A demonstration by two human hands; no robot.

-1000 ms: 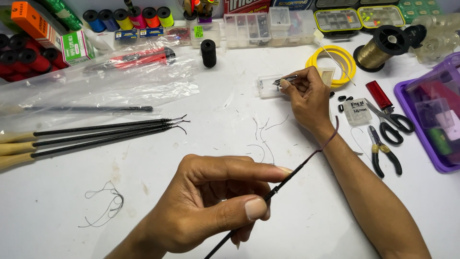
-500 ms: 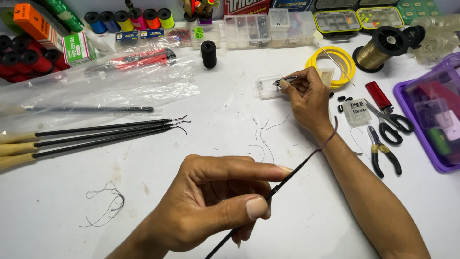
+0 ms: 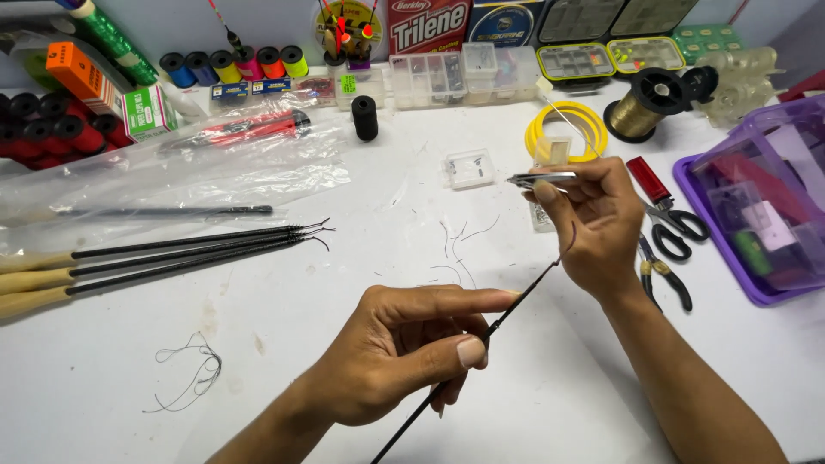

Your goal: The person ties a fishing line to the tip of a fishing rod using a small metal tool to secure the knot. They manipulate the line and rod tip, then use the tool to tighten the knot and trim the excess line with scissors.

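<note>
Two hands busy: my left hand [image 3: 404,352] pinches a thin black rod [image 3: 507,305] above the white table [image 3: 344,283]; my right hand [image 3: 593,219] grips metal tweezers [image 3: 541,179]. Red rectangular box [image 3: 427,26] stands behind, orange box [image 3: 82,73] far left

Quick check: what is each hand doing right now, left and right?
Left hand: closed, pinching the thin black rod between thumb and fingers.
Right hand: closed, holding a small metal clipper above the white table.
</note>
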